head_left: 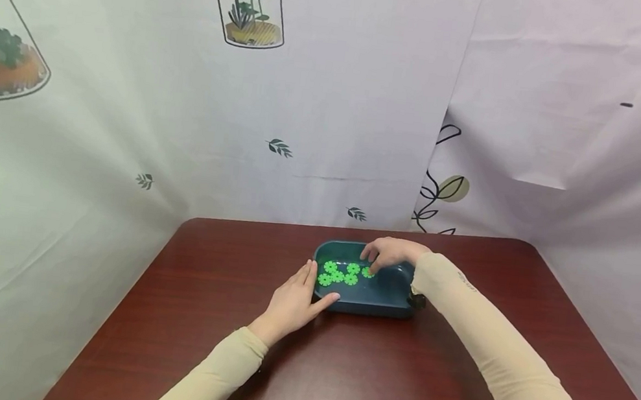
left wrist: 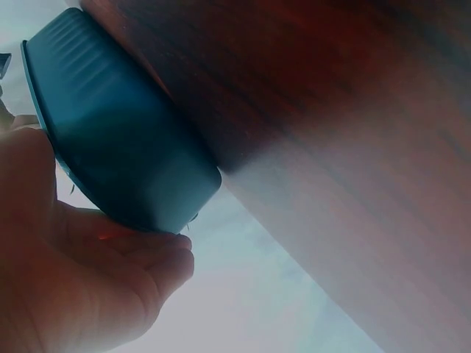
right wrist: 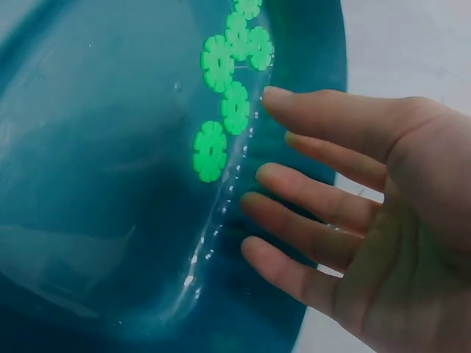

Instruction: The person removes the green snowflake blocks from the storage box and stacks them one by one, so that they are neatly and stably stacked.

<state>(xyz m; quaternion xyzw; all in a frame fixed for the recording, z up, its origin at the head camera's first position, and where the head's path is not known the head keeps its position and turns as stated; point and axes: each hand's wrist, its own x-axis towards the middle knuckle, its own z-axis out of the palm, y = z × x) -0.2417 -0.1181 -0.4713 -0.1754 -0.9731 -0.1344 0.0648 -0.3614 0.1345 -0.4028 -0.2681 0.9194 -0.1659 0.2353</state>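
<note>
A dark teal tray [head_left: 381, 294] lies on the table with several bright green, notched discs [head_left: 337, 276] at its left part. My left hand [head_left: 292, 301] rests against the tray's left end, thumb along the front rim; in the left wrist view the hand [left wrist: 88, 272] touches the tray's outer wall [left wrist: 125, 132]. Over the tray's back part is my right hand [head_left: 394, 252], fingertips by the rightmost disc [head_left: 368, 273]. The right wrist view shows this hand [right wrist: 368, 198] with fingers spread and nothing between them, beside the discs [right wrist: 210, 151].
The dark red wooden table [head_left: 221, 255] extends around the tray. Behind it hangs a pale cloth [head_left: 329, 116] printed with plants. A small dark object [head_left: 417, 300] shows at the right wrist, near the tray's right end.
</note>
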